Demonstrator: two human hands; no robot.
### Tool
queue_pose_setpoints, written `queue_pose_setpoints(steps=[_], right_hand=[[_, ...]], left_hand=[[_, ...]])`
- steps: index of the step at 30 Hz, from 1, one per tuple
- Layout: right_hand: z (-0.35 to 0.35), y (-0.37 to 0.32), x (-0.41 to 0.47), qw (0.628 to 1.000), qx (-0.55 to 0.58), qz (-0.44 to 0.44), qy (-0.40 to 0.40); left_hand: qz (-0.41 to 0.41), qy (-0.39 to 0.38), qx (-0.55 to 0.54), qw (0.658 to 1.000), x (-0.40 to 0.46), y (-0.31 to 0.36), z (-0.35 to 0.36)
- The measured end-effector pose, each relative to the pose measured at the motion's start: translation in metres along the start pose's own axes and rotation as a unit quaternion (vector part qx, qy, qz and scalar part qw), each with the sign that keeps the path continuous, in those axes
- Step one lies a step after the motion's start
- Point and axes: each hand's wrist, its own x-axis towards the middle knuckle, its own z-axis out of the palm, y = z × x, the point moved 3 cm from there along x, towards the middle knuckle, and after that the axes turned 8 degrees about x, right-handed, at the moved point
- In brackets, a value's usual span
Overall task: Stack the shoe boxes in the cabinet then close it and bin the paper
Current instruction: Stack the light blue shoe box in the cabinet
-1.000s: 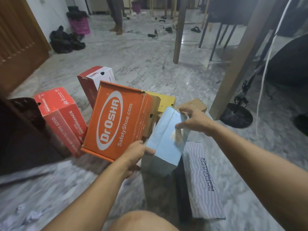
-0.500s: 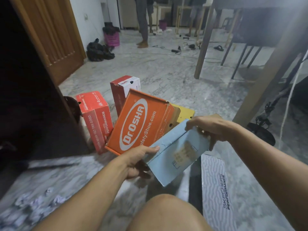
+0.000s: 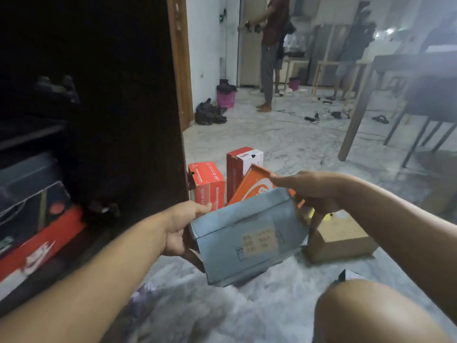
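A grey-veined marble floor (image 3: 284, 142) spreads through a dim room, with a dark open cabinet (image 3: 111, 120) on the left. A pale blue shoe box (image 3: 247, 233) is held above the floor between both hands. The left hand (image 3: 180, 226) grips its left end, thumb on top, fingers curled underneath. The right hand (image 3: 314, 191) clasps its far right corner, fingers closed over the edge.
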Motion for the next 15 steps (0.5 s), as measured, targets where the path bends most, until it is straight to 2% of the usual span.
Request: queue_pose_setpoints(steps=[9,15], right_hand=[[0.083,-0.066,-0.001,0.990,-0.045,-0.104,-0.087],[0.117,-0.101,0.011,0.967,-0.010,-0.212,-0.140]], left_hand=[[0.033,0.088,-0.103,0.990,-0.078,-0.035,-0.073],[0.084,0.219,-0.210,0.949,-0.111,-0.053,-0.107]])
